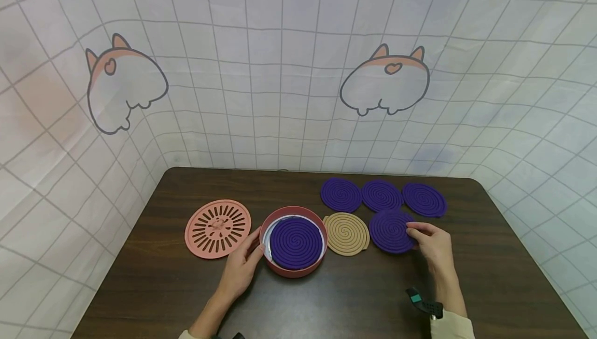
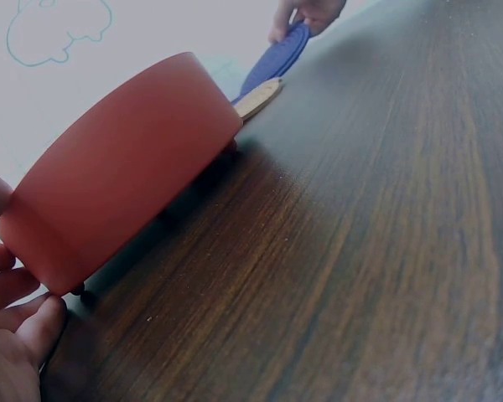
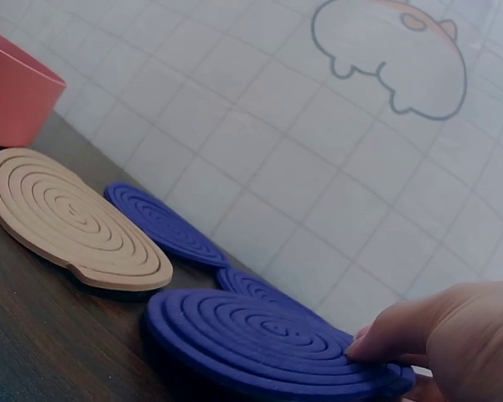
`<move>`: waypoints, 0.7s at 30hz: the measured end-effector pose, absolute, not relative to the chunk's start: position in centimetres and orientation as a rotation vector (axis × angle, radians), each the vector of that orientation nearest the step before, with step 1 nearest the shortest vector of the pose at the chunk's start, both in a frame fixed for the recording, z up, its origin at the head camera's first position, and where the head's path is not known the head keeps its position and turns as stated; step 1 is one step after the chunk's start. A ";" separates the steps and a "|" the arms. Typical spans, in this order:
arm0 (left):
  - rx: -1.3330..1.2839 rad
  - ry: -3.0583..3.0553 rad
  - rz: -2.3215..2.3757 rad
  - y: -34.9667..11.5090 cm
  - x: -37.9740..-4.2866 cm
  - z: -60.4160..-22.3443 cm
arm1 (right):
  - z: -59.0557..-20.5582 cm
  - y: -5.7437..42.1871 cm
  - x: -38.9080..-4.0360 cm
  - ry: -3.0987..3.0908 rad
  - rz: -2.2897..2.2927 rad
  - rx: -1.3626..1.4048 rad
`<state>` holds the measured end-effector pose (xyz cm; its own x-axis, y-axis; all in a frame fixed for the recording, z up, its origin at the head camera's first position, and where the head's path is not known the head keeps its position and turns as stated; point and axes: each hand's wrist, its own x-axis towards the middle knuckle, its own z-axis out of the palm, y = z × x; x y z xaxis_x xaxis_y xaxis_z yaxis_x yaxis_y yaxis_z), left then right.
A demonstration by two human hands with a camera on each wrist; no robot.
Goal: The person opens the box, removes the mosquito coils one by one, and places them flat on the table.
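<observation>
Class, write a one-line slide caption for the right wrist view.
Right hand pinches a purple coil by its edge, near a tan coil, two more purple coils and a red container.

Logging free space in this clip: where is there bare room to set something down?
Bare table lies between the left hand and right hand, on the near side of the red bowl; behind the bowl and pink lid; and right of the right hand. It is crowded from the bowl through the tan mat to the purple mats.
</observation>
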<state>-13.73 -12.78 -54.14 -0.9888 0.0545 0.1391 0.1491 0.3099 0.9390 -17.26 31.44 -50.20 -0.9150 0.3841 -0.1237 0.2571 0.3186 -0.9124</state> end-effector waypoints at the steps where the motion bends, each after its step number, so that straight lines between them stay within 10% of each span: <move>1: -0.194 -2.476 -1.788 -12.8 -13.7 -54.2 | -50.2 31.5 -17.2 -2.466 1.665 -0.595; 21: -0.218 -2.447 -1.811 -12.9 -13.7 -54.3 | -50.2 32.1 -16.8 -2.692 1.655 -0.503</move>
